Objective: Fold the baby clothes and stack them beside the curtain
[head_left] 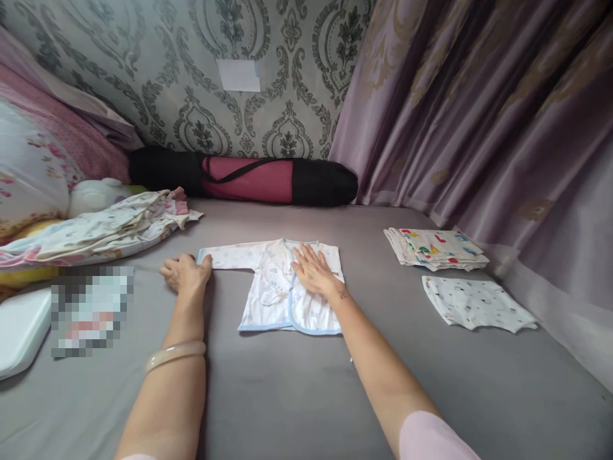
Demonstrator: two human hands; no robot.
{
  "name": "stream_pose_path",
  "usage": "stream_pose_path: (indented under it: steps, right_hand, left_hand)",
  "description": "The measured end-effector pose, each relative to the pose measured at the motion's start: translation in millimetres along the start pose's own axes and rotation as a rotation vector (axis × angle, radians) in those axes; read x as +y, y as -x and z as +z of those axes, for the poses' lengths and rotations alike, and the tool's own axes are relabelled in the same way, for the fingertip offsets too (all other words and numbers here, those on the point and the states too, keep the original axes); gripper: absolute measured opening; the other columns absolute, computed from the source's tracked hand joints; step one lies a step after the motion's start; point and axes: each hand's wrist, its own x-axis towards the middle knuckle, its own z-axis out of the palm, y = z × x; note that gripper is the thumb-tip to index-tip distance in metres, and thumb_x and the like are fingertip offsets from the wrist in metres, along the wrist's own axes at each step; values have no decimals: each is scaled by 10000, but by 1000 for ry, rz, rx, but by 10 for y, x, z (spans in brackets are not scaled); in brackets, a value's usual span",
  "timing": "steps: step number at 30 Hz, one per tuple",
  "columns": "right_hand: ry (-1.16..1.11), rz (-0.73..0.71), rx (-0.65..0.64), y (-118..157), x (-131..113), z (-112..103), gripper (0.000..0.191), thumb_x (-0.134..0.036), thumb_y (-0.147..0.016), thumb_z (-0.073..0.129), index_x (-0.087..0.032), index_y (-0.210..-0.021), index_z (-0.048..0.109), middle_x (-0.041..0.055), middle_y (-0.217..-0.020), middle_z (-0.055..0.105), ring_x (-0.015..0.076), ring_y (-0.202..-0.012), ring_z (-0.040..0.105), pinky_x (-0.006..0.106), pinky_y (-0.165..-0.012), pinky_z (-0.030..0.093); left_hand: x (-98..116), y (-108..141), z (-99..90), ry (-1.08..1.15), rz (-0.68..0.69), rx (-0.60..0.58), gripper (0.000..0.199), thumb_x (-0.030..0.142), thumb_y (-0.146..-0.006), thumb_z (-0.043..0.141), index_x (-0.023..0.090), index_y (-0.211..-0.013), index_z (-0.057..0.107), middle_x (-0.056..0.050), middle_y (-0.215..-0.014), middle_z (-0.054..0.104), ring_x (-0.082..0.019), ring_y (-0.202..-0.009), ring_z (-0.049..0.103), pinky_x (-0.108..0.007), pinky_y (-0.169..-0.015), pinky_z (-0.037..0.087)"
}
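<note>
A small white baby shirt (pixel 271 291) with light blue trim and faint prints lies front up on the grey sheet. Its left-side sleeve stretches straight out, and my left hand (pixel 186 271) is closed on the cuff at the end. Spread flat, my right hand (pixel 313 268) rests on the shirt's chest, fingers apart, covering part of the front opening. The sleeve on the right side does not show. A pale bangle (pixel 176 355) circles my left forearm.
To the right lie a folded cloth stack (pixel 435 249) and a small white printed garment (pixel 479 303). Rumpled baby clothes (pixel 110 227) are heaped at left, near a white box-like object (pixel 23 332). A long black and maroon bag (pixel 249 179) lies along the wall beside purple curtains (pixel 431 115).
</note>
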Motion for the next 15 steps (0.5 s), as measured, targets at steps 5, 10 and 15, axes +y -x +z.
stream_pose_path:
  steps: [5,10,15]
  right_hand:
    - [15,2,-43,2,-11,88,609,-462,-1011,177,-187,-1552,236,82,-1632,121,217,-1503,22,468,-1193,-27]
    - [-1,-15,-9,18,-44,49,584,-459,-1018,178,-220,-1543,268,78,-1636,96,208,-1503,7,476,-1193,-22]
    - [-8,-51,-27,9,-80,91,555,-432,-1015,225,-234,-1526,314,67,-1631,141,207,-1502,43,474,-1195,-13]
  left_hand:
    - [-2,-38,28,-6,11,-23,569,539,-755,571,123,-1136,642,-266,-1315,462,-445,-1260,395,-530,-991,374]
    - [2,-76,31,30,-6,-32,448,480,-744,579,144,-1026,670,-249,-1282,501,-458,-1259,399,-564,-985,375]
    - [45,-120,-34,223,-5,-42,255,373,-707,576,177,-863,621,-125,-893,633,-378,-1049,573,-512,-910,466]
